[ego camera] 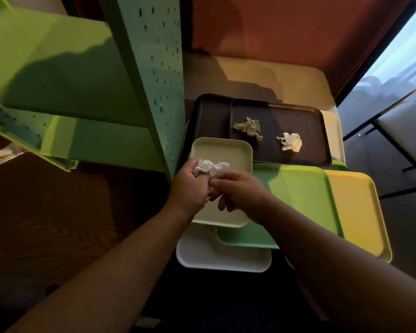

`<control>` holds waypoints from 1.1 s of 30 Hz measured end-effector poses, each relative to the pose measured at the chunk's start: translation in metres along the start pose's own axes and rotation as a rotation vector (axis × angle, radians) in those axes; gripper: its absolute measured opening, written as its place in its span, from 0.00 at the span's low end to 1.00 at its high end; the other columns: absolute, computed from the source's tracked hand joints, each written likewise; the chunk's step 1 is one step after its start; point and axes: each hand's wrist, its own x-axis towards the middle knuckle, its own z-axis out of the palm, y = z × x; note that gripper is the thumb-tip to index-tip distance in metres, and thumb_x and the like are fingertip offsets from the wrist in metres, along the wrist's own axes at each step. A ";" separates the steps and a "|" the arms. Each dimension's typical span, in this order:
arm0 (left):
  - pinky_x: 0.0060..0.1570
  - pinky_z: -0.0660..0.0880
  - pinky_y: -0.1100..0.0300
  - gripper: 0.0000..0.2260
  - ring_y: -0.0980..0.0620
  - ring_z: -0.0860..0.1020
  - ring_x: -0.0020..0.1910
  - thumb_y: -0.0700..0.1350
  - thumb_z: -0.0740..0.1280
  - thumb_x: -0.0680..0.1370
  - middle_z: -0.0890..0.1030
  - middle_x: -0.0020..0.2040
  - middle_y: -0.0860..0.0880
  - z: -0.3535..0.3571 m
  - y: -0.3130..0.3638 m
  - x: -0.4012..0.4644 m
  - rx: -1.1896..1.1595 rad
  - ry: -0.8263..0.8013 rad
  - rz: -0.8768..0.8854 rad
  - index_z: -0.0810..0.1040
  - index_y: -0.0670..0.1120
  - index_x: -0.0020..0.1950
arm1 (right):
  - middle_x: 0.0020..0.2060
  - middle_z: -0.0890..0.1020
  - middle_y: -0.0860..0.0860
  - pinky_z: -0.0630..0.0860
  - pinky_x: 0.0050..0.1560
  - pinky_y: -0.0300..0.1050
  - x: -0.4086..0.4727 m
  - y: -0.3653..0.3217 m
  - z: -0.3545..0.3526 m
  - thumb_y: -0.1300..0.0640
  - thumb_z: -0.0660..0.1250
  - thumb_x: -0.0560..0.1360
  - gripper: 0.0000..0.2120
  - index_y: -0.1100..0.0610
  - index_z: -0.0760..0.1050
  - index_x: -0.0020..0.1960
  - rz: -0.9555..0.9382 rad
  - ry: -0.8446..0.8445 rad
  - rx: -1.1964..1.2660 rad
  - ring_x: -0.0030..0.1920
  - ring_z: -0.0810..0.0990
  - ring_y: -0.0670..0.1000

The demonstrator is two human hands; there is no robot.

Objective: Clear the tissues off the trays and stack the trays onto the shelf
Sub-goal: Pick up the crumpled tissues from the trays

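My left hand (pixel 190 186) is closed around a crumpled white tissue (pixel 209 166) above a cream tray (pixel 222 150). My right hand (pixel 238 191) touches the same tissue with its fingertips, fingers curled. Behind, a dark brown tray (pixel 298 121) holds a beige crumpled tissue (pixel 249 128) and a white crumpled tissue (pixel 291 141). A second dark tray (pixel 209 116) lies under its left side. A green tray (pixel 303 193), a yellow tray (pixel 356 207) and a white tray (pixel 216 257) overlap near me. The green metal shelf (pixel 65 75) stands to the left.
The shelf's perforated teal upright (pixel 154 68) stands right beside the trays' left edge. The trays rest on a pale table (pixel 262 75) against a reddish wall. A chair (pixel 404 131) and window are at the right. Dark floor lies below the shelf.
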 end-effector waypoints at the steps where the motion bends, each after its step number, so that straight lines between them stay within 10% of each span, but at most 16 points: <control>1: 0.28 0.72 0.59 0.07 0.49 0.76 0.34 0.40 0.61 0.83 0.81 0.40 0.43 -0.005 -0.001 0.000 0.020 0.023 0.003 0.78 0.48 0.55 | 0.41 0.86 0.54 0.74 0.30 0.39 0.006 -0.002 -0.001 0.58 0.66 0.83 0.07 0.58 0.81 0.56 0.001 0.079 -0.039 0.30 0.79 0.47; 8: 0.42 0.82 0.43 0.05 0.43 0.84 0.40 0.48 0.71 0.75 0.85 0.41 0.44 -0.020 -0.017 -0.003 -0.051 0.164 -0.137 0.81 0.47 0.47 | 0.71 0.74 0.53 0.75 0.51 0.44 0.049 0.000 0.006 0.54 0.69 0.80 0.26 0.46 0.69 0.76 -0.192 0.225 -0.863 0.53 0.78 0.51; 15: 0.45 0.81 0.40 0.05 0.46 0.80 0.39 0.48 0.71 0.76 0.84 0.45 0.40 -0.016 -0.021 0.002 -0.055 0.152 -0.134 0.79 0.48 0.48 | 0.62 0.77 0.53 0.70 0.37 0.43 0.077 0.008 0.028 0.53 0.64 0.81 0.18 0.47 0.74 0.70 -0.353 0.087 -1.313 0.48 0.80 0.53; 25: 0.30 0.76 0.57 0.08 0.48 0.80 0.34 0.40 0.66 0.81 0.83 0.47 0.43 0.014 0.022 0.029 -0.299 0.010 -0.187 0.79 0.48 0.58 | 0.44 0.79 0.43 0.79 0.35 0.43 0.040 0.003 -0.008 0.56 0.68 0.81 0.07 0.52 0.74 0.58 -0.485 0.350 -0.420 0.36 0.80 0.43; 33: 0.24 0.74 0.61 0.10 0.51 0.76 0.30 0.36 0.63 0.79 0.79 0.40 0.43 0.041 0.037 0.066 -0.304 -0.003 -0.202 0.77 0.38 0.60 | 0.64 0.75 0.52 0.74 0.67 0.56 0.091 -0.012 -0.077 0.53 0.66 0.78 0.15 0.54 0.82 0.62 -0.497 0.555 -0.599 0.67 0.71 0.56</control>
